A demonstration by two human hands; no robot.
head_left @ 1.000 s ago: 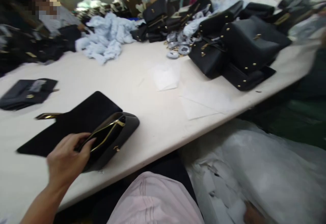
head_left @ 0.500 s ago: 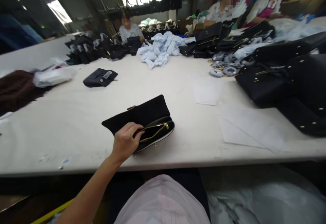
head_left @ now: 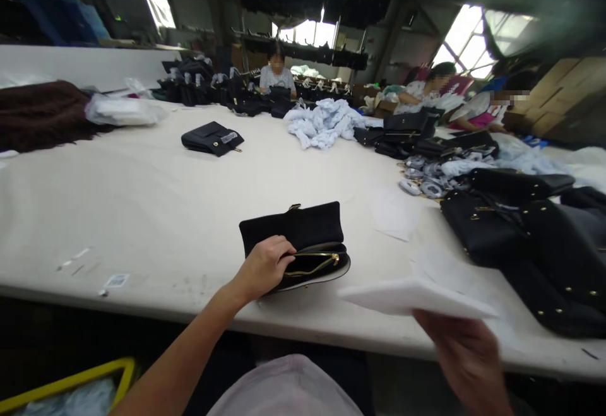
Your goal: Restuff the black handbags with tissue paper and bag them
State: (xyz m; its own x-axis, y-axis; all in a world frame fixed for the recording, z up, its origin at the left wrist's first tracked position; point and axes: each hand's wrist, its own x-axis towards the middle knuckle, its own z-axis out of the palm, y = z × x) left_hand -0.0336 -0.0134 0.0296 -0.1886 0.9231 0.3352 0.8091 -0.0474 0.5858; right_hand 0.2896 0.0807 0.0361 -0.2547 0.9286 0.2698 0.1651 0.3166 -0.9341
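Note:
Near the table's front edge stands a black handbag (head_left: 315, 226), its flap raised away from me. The gold zipper (head_left: 310, 263) along its top is undone, so the dark compartment shows. My left hand (head_left: 265, 267) is closed on the bag's opening at the left, with fingertips at the zipper edge. To the right, my right hand (head_left: 466, 353) grips a folded white sheet (head_left: 411, 296) from below, just above the table edge. Motion blurs that hand and sheet; whether it is paper or thin foam I cannot tell.
Another black bag (head_left: 212, 138) lies farther back. Black bags (head_left: 492, 230) and wrapped strap coils (head_left: 430, 189) are piled at the right. Crumpled pale-blue wrapping (head_left: 326, 122) sits at the back. Brown fabric (head_left: 42, 113) lies left, and a yellow-rimmed bin (head_left: 76, 378) stands below. Several people work beyond.
My right hand has come into view from the right with a white sheet in it. My left hand still holds the bag's opening. The camera view has shifted, moving the bag rightward in the picture.

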